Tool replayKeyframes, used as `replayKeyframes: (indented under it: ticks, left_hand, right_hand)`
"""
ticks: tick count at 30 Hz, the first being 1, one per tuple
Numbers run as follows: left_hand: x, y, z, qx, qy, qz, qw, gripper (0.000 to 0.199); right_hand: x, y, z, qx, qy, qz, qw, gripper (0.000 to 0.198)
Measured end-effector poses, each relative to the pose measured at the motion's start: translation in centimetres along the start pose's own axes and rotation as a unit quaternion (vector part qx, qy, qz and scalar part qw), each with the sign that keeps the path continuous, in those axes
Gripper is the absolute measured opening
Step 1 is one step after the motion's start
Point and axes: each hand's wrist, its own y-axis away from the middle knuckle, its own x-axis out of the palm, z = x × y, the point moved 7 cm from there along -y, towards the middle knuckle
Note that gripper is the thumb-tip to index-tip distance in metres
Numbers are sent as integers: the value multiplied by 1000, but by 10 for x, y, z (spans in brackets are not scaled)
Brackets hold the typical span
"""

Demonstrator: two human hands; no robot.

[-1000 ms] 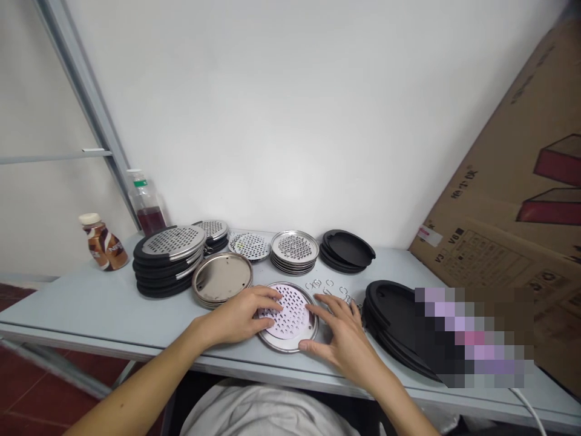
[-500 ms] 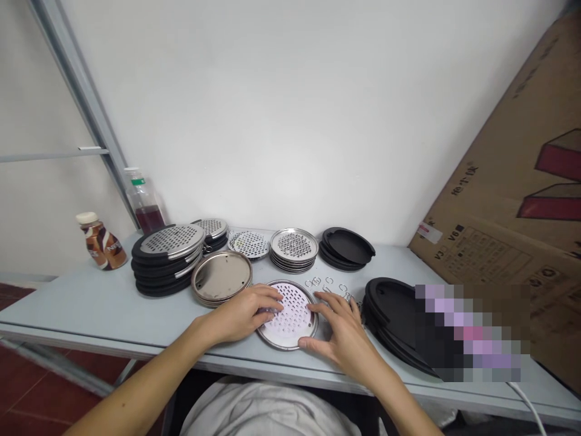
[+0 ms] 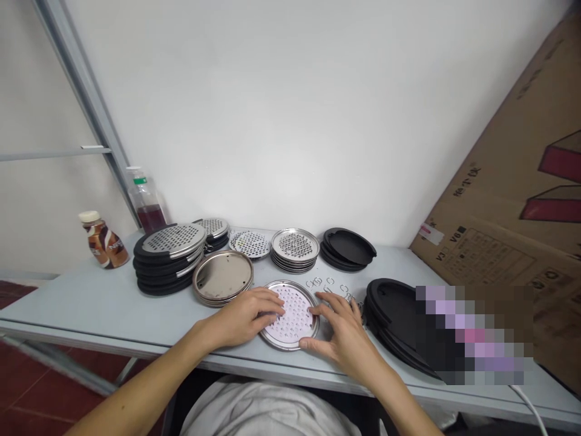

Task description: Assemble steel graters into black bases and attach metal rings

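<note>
The pale perforated disc point(image 3: 295, 318) lies inside the rimmed metal plate point(image 3: 287, 347), which sits flat on the table point(image 3: 136, 327) near its front edge, between the two hands. The left hand point(image 3: 254, 313) has its fingers bent over the left side of the disc, its grip loose and not closed around anything; the right hand point(image 3: 338, 324) is spread in an open grip, fingertips at the disc's right side and thumb at the plate's lower rim. Whether the disc is seated evenly is hard to tell, since the left fingers cover part of its edge. Uneven pressure from one side could tip the disc or leave an edge raised, and a push towards the body could slide the plate off the table's front. The right hand is also close to the loose wire rings point(image 3: 318, 281) and the black holders point(image 3: 394, 309), so a wide outward sweep might scatter the rings or knock the stack.
</note>
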Motion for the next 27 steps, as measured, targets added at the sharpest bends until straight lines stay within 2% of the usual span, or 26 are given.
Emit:
replayKeyframes:
  ticks: [7, 13, 18, 21, 27]
  left_hand:
    - [-4, -11, 3, -15, -26, -58, 998, 28]
    - [-11, -23, 4, -19, -35, -82, 996, 28]
    - [-10, -35, 12, -36, -102, -95, 990, 23]
    - [-4, -42, 19, -49, -143, -95, 984, 23]
    - [7, -45, 32, -66, -167, -94, 979, 28]
  right_hand:
    - [-1, 0, 2, -3, -4, 3, 1000, 62]
    - [-1, 1, 2, -10, -4, -4, 1000, 68]
    - [2, 3, 10, -91, 3, 2, 996, 84]
    - [3, 5, 18, -129, 0, 22, 991, 78]
    - [1, 5, 24, -111, -16, 45, 993, 61]
